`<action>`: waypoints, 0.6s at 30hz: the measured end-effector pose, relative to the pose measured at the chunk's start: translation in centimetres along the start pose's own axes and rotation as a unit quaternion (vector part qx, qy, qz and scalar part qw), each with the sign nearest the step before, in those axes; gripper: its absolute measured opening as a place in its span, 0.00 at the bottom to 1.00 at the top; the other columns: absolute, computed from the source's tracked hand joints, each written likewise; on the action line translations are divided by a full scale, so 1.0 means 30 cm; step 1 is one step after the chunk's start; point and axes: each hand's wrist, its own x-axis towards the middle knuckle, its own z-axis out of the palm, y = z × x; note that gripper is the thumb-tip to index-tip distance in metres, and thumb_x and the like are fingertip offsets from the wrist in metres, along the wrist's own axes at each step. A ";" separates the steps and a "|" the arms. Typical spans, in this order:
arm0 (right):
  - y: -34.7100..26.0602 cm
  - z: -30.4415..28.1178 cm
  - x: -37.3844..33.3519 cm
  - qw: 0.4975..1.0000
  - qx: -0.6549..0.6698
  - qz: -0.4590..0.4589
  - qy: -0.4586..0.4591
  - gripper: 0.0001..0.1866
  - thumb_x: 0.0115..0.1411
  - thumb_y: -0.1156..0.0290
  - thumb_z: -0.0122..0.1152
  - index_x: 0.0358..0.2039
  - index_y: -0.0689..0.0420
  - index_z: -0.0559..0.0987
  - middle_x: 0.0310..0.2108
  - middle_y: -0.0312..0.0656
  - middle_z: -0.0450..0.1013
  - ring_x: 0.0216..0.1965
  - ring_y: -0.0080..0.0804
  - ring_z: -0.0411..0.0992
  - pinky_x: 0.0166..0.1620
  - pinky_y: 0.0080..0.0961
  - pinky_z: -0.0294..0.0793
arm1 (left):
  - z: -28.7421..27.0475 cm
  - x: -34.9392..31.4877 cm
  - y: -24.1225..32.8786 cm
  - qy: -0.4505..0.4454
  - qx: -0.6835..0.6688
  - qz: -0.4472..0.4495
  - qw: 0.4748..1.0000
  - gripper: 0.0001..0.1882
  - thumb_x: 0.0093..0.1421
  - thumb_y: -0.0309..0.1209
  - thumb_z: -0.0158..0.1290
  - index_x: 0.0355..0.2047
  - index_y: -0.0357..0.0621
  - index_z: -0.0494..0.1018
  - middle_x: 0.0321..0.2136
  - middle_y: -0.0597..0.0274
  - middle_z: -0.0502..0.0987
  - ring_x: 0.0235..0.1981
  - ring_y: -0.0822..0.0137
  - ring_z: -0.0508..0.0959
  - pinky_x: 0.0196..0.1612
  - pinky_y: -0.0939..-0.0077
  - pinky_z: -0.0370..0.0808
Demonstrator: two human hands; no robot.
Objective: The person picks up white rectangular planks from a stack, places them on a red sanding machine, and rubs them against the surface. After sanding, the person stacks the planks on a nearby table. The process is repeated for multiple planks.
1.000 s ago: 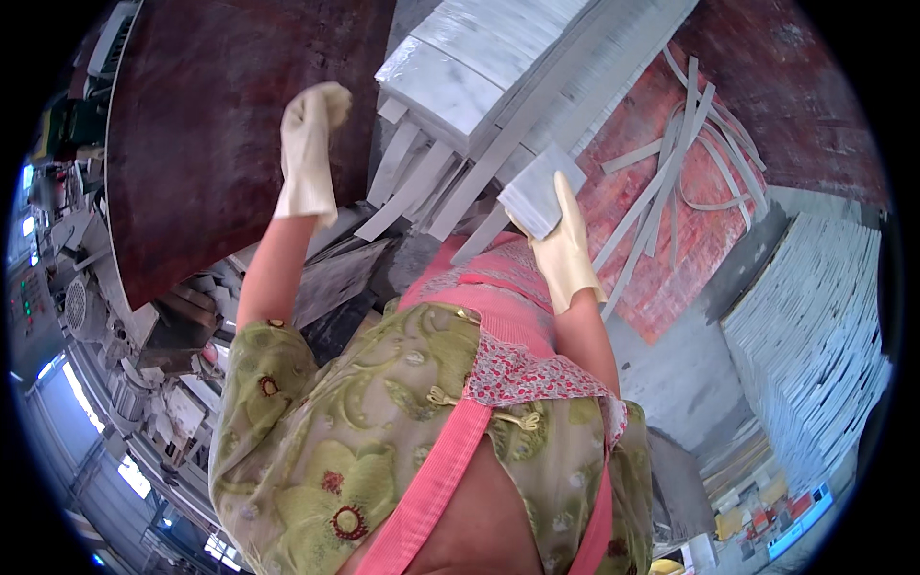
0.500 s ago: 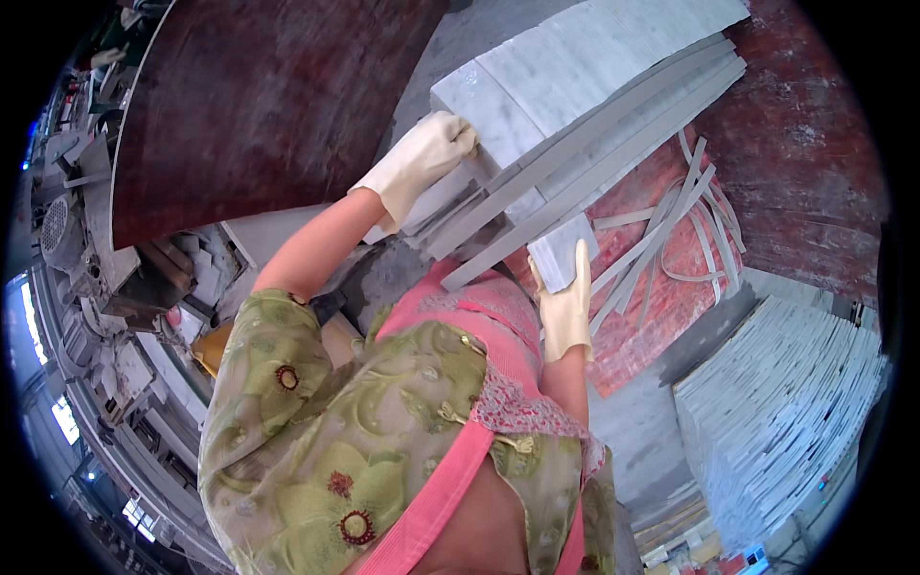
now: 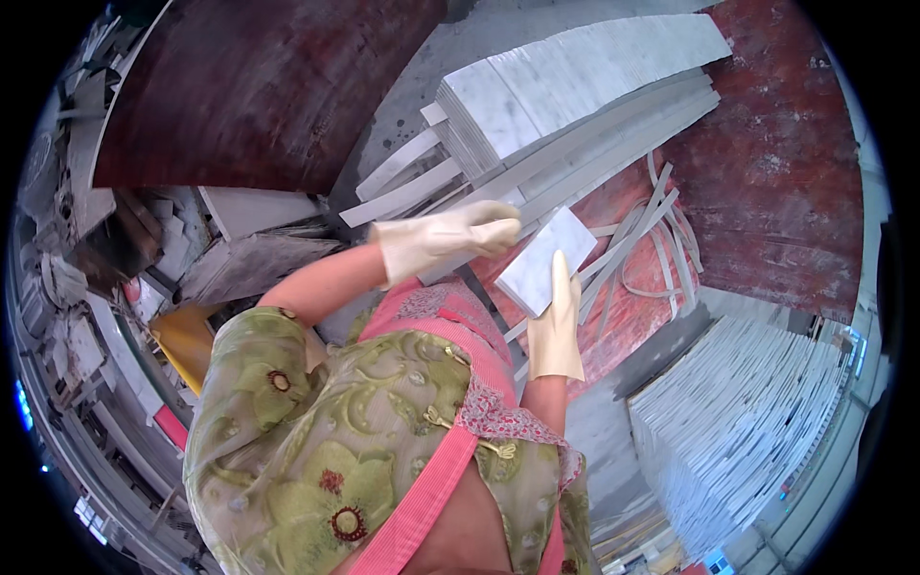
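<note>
My right hand, in a cream rubber glove, is closed around a short stack of white, grey-veined marble tiles, its thumb lying across the top face. My left hand, gloved alike, is just left of that stack with its fingers curled together. Whatever may be inside those fingers is hidden. Beyond both hands lies a long row of stacked marble tiles, with long grey strips along its near side. Several loose pale strips stick out at the row's left end.
A dark red board rises at the far left, and a reddish stained board at the right. Tangled strips lie on a pink-red slab. A large pile of thin white slabs stands lower right. Broken pieces clutter the left.
My left hand has come away from the left end of the tile row, towards me and the right hand. My right hand has turned the held tiles so their top face shows more.
</note>
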 end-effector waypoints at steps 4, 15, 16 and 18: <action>0.002 -0.066 -0.065 0.998 0.000 -0.043 -0.048 0.32 0.73 0.57 0.56 0.66 0.70 0.66 0.58 0.47 0.72 0.56 0.37 0.75 0.57 0.32 0.75 | 0.233 0.017 0.004 -0.022 -0.017 0.105 0.994 0.41 0.74 0.56 0.47 0.74 0.38 0.55 0.68 0.47 0.65 0.68 0.56 0.67 0.70 0.61 0.62; -0.028 -0.472 -0.351 0.989 0.050 -0.083 -0.111 0.37 0.73 0.60 0.54 0.75 0.60 0.53 0.70 0.50 0.60 0.67 0.42 0.66 0.66 0.38 0.69 | 0.821 0.091 -0.186 0.106 -0.092 0.118 0.983 0.42 0.68 0.52 0.59 0.69 0.34 0.58 0.61 0.51 0.71 0.61 0.62 0.72 0.63 0.64 0.70; -0.015 -0.507 -0.374 0.988 0.087 -0.065 -0.110 0.38 0.73 0.60 0.55 0.75 0.60 0.52 0.70 0.49 0.60 0.67 0.42 0.66 0.65 0.39 0.70 | 0.847 0.101 -0.210 0.100 -0.052 0.121 0.986 0.42 0.68 0.52 0.58 0.69 0.34 0.59 0.61 0.51 0.71 0.62 0.62 0.71 0.64 0.63 0.69; 0.003 -0.557 -0.416 0.985 0.137 -0.045 -0.099 0.37 0.74 0.59 0.55 0.75 0.59 0.54 0.70 0.48 0.61 0.67 0.42 0.66 0.65 0.39 0.70 | 0.899 0.098 -0.226 0.093 0.015 0.116 0.989 0.39 0.68 0.52 0.57 0.67 0.34 0.62 0.60 0.50 0.72 0.62 0.63 0.70 0.65 0.62 0.68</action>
